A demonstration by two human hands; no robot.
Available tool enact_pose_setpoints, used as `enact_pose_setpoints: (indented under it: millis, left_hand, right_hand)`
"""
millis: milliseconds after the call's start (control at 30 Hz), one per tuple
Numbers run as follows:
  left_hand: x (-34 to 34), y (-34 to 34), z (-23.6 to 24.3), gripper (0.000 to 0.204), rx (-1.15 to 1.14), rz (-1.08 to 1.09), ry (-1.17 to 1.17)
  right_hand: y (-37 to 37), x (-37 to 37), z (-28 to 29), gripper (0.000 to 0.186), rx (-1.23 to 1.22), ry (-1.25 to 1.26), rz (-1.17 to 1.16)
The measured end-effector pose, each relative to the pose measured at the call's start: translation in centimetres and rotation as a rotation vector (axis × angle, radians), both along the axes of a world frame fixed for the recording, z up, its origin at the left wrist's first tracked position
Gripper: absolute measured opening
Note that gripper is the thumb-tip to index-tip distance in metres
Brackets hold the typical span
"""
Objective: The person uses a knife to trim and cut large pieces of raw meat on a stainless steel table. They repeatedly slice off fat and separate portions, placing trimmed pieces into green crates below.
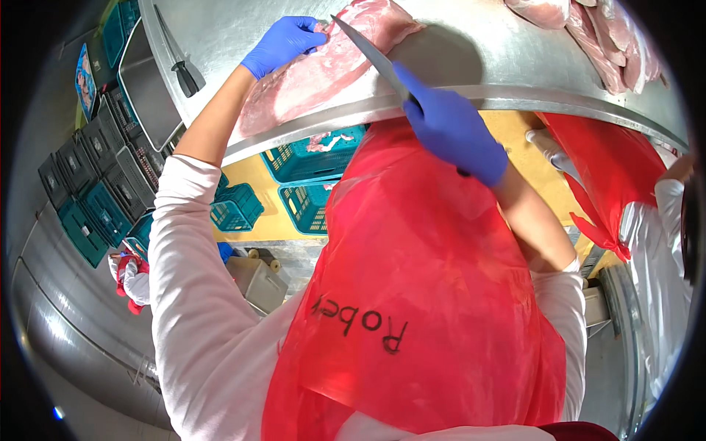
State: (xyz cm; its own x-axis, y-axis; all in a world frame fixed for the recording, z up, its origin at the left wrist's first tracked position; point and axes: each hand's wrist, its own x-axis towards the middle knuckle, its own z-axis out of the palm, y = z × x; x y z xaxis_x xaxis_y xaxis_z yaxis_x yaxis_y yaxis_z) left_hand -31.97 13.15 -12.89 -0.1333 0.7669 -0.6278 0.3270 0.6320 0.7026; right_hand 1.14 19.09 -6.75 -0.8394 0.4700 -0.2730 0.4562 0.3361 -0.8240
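Note:
A large pale pink slab of raw meat (323, 77) lies on the metal table (471, 22), reaching toward its near edge. My left hand (285, 45), in a blue glove, pinches a bit of the meat at its upper left part. In my right hand (456, 132), also blue-gloved, is a knife (368, 53). Its blade points up and to the left over the meat, with the tip close to my left fingers. Whether the edge touches the meat I cannot tell.
Another knife (176, 59) with a black handle lies at the table's left end. More raw meat (603, 37) sits at the far right. Below the table stand teal crates (309, 158), one holding scraps. A co-worker in a red apron (603, 162) stands on the right. Stacked crates (95, 176) stand left.

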Motion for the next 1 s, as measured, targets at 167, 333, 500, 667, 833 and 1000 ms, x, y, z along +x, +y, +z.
enact_pose_setpoints:
  millis: [167,333,500,667,833,1000]
  left_hand:
    - [0.7,0.1,0.8,0.02,0.027,0.05,0.003]
    - [-0.1,-1.0,-0.1,0.018,0.088,0.11,-0.049]
    - [-0.1,-0.8,-0.7,0.016,0.151,0.155,-0.056]
    - [-0.3,-1.1,-0.9,0.014,0.201,0.25,-0.173]
    - [-0.5,-1.5,-1.5,0.012,0.2,0.273,-0.171]
    - [-1.7,-1.0,0.1,0.014,0.245,0.26,-0.118]
  right_hand:
    - [1.4,-7.1,-4.0,0.053,0.127,0.003,0.053]
    - [0.1,-3.5,1.0,0.056,-0.061,-0.008,0.05]
    - [1.3,-7.8,1.7,0.054,-0.156,-0.34,0.095]
    - [0.1,-7.1,0.6,0.051,-0.117,-0.123,0.1]
    - [0.8,-5.8,3.7,0.048,-0.145,-0.185,0.191]
    - [-0.7,-8.5,0.8,0.048,-0.317,-0.212,0.125]
